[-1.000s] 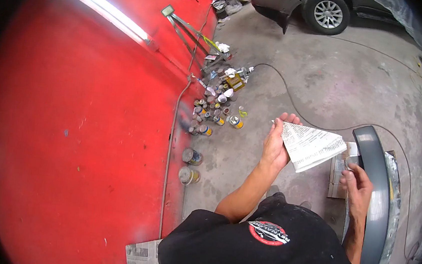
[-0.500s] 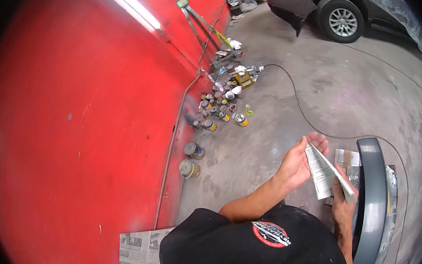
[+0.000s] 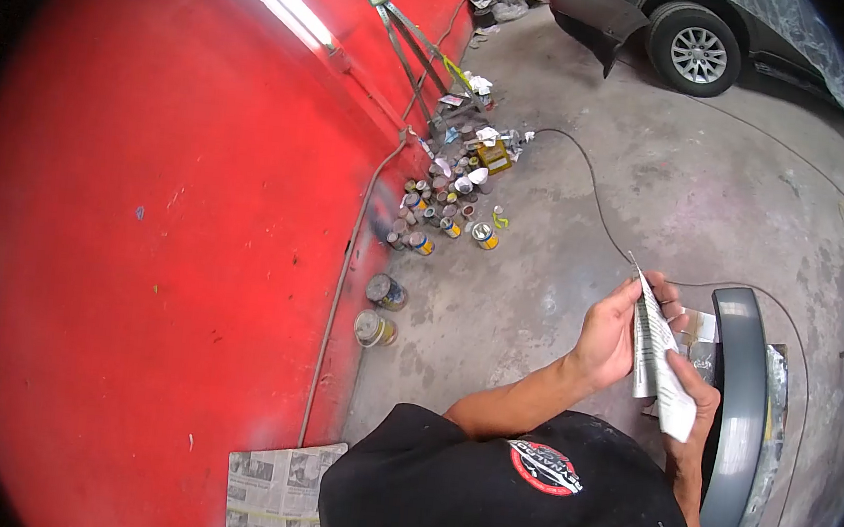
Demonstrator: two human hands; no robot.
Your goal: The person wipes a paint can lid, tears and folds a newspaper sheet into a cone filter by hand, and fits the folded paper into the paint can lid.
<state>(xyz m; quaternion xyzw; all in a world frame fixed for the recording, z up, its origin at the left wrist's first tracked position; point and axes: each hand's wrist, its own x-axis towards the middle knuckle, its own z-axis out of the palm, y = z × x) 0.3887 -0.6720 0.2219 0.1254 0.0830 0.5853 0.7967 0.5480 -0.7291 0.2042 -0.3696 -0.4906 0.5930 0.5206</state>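
Observation:
A folded sheet of printed paper (image 3: 657, 354) is held up in front of my chest. My left hand (image 3: 611, 335) grips its upper end, the thumb on the near side and the fingers behind the far side. Around the lower end closes my right hand (image 3: 696, 398), its thumb lying on the white face. Just right of that hand a long, curved grey panel (image 3: 738, 412) rests on a support, whose covered edge shows beyond it.
Paint cans (image 3: 424, 244) and other containers crowd the floor along the red wall (image 3: 193, 243). A stepladder (image 3: 410, 52) leans there. A hose (image 3: 595, 183) crosses the concrete. A dark car (image 3: 604, 18) stands at the back, partly under plastic. Newspaper (image 3: 281, 492) lies lower left.
The paper has turned more upright and folded narrower. My left hand has shifted right and closed on its upper end; my right hand has moved slightly lower. The view has tilted slightly.

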